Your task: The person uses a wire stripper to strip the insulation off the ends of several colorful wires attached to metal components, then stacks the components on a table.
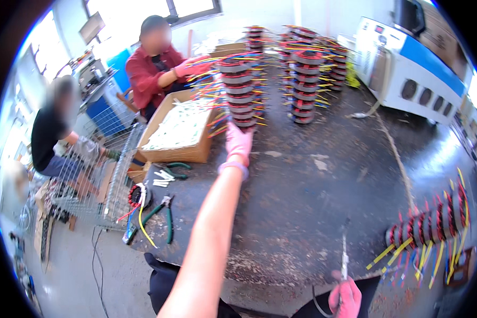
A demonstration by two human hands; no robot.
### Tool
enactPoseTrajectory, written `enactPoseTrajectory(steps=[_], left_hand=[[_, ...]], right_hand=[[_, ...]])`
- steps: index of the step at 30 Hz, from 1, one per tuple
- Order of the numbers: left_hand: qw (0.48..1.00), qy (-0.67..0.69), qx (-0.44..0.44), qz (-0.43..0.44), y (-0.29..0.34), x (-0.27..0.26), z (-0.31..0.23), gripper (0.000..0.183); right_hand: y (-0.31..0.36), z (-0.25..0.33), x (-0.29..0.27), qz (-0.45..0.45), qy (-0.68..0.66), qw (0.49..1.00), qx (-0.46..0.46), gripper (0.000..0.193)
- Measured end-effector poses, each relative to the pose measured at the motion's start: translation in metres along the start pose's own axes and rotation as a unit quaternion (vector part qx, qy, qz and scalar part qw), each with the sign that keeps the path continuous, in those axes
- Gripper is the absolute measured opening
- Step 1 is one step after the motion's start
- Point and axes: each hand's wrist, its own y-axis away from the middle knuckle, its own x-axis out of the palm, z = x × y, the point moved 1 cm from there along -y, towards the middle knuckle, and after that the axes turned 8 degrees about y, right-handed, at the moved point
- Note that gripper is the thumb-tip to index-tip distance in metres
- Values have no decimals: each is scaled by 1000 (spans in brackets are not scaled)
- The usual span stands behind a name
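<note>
My left hand (239, 142), in a pink glove, reaches forward to the foot of a tall stack of wound motor stators (240, 90). It grips the lowest part of the stack; some fingertips are hidden. Red, yellow and blue wire leads stick out from the stack's sides. At the lower edge, my right hand (346, 298), also pink-gloved, is closed round a slim pen-shaped tool (345, 261) with a thin metal tip pointing up and away. A dark cord hangs beside that hand.
More stator stacks (304, 87) stand behind; another row of stators (428, 225) lies at right. A cardboard box (183, 154) of white pieces, green-handled pliers (168, 222) and a single stator (138, 196) are at left. A white-blue machine (408, 69) stands far right. Two people sit beyond.
</note>
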Motion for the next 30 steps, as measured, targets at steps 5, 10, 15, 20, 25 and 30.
enactPoseTrajectory(steps=[5, 10, 15, 20, 25, 30], left_hand=[[993, -1, 28, 116, 98, -42, -52, 76], [936, 113, 4, 335, 191, -76, -75, 54], [865, 152, -13, 477, 278, -61, -150, 41], [823, 230, -27, 519, 319, -30, -209, 51], [836, 314, 85, 442, 318, 9, -250, 55], [828, 213, 429, 293, 307, 7, -349, 47]], right_hand=[[-9, -4, -4, 91, -58, 994, -17, 42], [32, 15, -8, 145, -129, 980, -50, 40], [98, 43, -31, 139, -131, 977, -95, 40], [143, 56, -61, 73, -133, 979, -136, 37], [167, 62, -90, 13, -126, 976, -177, 39], [176, 69, -116, -83, -123, 966, -213, 43]])
